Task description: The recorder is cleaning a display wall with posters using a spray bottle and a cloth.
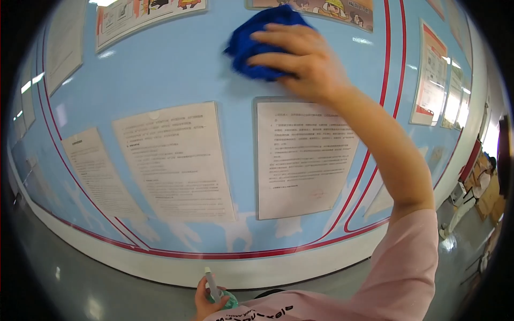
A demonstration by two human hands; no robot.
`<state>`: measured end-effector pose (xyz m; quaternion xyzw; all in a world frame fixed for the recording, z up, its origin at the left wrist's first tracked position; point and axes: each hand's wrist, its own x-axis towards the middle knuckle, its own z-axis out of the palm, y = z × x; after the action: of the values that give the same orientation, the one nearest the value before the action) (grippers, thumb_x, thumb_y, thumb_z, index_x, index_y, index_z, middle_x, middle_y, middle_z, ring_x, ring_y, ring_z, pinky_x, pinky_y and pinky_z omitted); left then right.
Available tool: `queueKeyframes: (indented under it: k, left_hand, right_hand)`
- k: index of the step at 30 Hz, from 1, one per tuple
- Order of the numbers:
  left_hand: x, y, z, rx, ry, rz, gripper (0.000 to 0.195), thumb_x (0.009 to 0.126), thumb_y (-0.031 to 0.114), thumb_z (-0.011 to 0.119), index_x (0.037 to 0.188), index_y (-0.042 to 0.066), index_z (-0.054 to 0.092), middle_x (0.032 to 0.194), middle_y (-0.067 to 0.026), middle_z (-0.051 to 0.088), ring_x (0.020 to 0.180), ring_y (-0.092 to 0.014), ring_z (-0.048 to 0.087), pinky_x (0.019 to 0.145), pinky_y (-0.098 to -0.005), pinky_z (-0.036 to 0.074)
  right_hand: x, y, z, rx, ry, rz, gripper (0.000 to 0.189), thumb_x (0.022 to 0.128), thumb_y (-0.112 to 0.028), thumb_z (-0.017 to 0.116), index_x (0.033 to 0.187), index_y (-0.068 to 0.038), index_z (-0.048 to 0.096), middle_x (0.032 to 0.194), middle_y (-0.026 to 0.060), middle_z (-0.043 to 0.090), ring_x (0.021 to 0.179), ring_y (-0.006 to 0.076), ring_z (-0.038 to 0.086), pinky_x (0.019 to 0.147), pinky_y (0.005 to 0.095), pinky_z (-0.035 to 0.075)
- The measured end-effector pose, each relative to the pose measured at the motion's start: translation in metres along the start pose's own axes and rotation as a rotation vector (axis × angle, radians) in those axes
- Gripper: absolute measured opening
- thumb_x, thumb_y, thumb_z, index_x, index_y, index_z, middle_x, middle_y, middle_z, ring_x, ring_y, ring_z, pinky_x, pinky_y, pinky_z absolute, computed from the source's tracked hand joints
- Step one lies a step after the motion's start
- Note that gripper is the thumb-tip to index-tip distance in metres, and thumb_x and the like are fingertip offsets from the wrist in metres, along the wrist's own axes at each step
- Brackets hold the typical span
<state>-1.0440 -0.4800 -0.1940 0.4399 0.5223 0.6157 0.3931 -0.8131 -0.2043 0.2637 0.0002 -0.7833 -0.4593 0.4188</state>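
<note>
Raised at the upper middle, my right hand (307,60) presses a bunched blue cloth (261,44) against a light blue wall board (160,68). The cloth is between the upper posters and the printed sheets below. Low in the view, my left hand (209,301) holds a spray bottle (228,300) with a greenish body and a pale nozzle pointing up towards the wall. Two large printed sheets hang under the cloth, one at the left (172,164) and one at the right (301,168), the latter in a clear sleeve and partly behind my right forearm.
More posters (431,76) hang at the right, and a narrow printed sheet (100,172) at the left. Red stripes frame the board above a white wall base (257,273) and grey floor (88,289). At the far right are a person (468,200) and cardboard boxes (488,196).
</note>
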Motion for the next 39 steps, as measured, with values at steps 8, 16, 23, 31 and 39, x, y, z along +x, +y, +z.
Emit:
queueKeyframes:
  k: [8, 16, 23, 31, 39]
  left_hand:
    - [-0.025, 0.005, -0.006, -0.187, 0.218, -0.129, 0.077, 0.076, 0.001, 0.076, 0.142, 0.005, 0.037, 0.112, -0.0125, 0.059, 0.093, -0.02, 0.061, 0.078, -0.0344, 0.052]
    - [-0.033, 0.012, -0.019, -0.051, 0.271, -0.039, 0.076, 0.077, 0.003, 0.075, 0.142, 0.005, 0.036, 0.122, -0.011, 0.056, 0.096, -0.02, 0.059, 0.082, -0.0339, 0.05]
    - [-0.035, 0.04, -0.038, -0.087, 0.234, -0.152, 0.079, 0.078, 0.007, 0.077, 0.144, 0.004, 0.034, 0.122, -0.0128, 0.057, 0.098, -0.021, 0.06, 0.084, -0.0346, 0.049]
    - [-0.025, 0.033, -0.043, -0.125, -0.094, -0.107, 0.078, 0.078, 0.003, 0.075, 0.144, 0.004, 0.033, 0.113, -0.0129, 0.062, 0.099, -0.022, 0.061, 0.085, -0.0351, 0.05]
    - [-0.025, 0.04, -0.02, -0.046, -0.081, -0.118, 0.077, 0.079, -0.001, 0.074, 0.144, 0.004, 0.033, 0.116, -0.0121, 0.06, 0.102, -0.022, 0.06, 0.084, -0.0349, 0.05]
  right_hand:
    - [-0.051, 0.038, -0.035, -0.185, 0.142, 0.238, 0.042, 0.069, -0.005, 0.074, 0.107, -0.024, 0.071, 0.126, -0.0003, 0.06, 0.122, 0.0235, 0.052, 0.102, 0.0388, 0.041]
    - [-0.104, 0.036, -0.055, -0.263, 0.186, 0.395, 0.036, 0.072, -0.003, 0.07, 0.106, -0.015, 0.072, 0.123, 0.0071, 0.061, 0.119, 0.0281, 0.055, 0.099, 0.0383, 0.045]
    - [-0.146, 0.015, -0.063, -0.536, 0.235, 0.761, 0.029, 0.083, -0.016, 0.067, 0.112, -0.011, 0.07, 0.12, 0.0139, 0.061, 0.109, 0.0322, 0.059, 0.092, 0.0378, 0.048]
    - [-0.092, -0.041, -0.022, -0.373, 0.283, 0.751, 0.04, 0.075, -0.011, 0.069, 0.113, -0.019, 0.069, 0.123, 0.014, 0.058, 0.115, 0.0333, 0.054, 0.097, 0.041, 0.045]
    - [-0.052, -0.025, -0.03, -0.268, 0.126, 0.355, 0.033, 0.069, -0.013, 0.074, 0.1, -0.021, 0.071, 0.119, 0.0068, 0.061, 0.118, 0.0288, 0.053, 0.099, 0.0467, 0.041]
